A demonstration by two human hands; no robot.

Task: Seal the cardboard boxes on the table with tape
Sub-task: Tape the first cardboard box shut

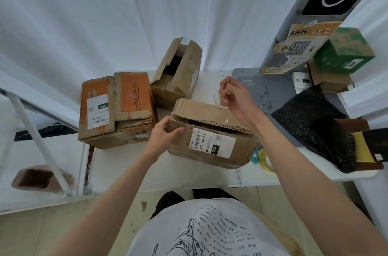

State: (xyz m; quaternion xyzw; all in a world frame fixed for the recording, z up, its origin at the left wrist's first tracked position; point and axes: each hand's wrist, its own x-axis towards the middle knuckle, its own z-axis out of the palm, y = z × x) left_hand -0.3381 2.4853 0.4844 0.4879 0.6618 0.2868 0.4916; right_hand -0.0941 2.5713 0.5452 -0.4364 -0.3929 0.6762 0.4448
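A brown cardboard box [212, 146] with a white shipping label lies in front of me on the white table [168, 171], its top flaps partly up. My left hand [165, 132] grips the near flap at the box's left corner. Above the far flap, my right hand [233, 96] hovers with fingers curled; I cannot tell whether it pinches anything. An orange-topped box [115, 109] sits at the left. Behind stands a tall brown box [176, 75] with open flaps. A yellow tape roll [265, 160] lies right of the near box, half hidden by my right forearm.
A small teal cutter [255, 156] lies beside the tape roll. Black bubble mailers [310, 121] and a dark flat package [369, 146] fill the right side. A green box [344, 50] on a brown carton stands at the back right. White curtain hangs behind the table.
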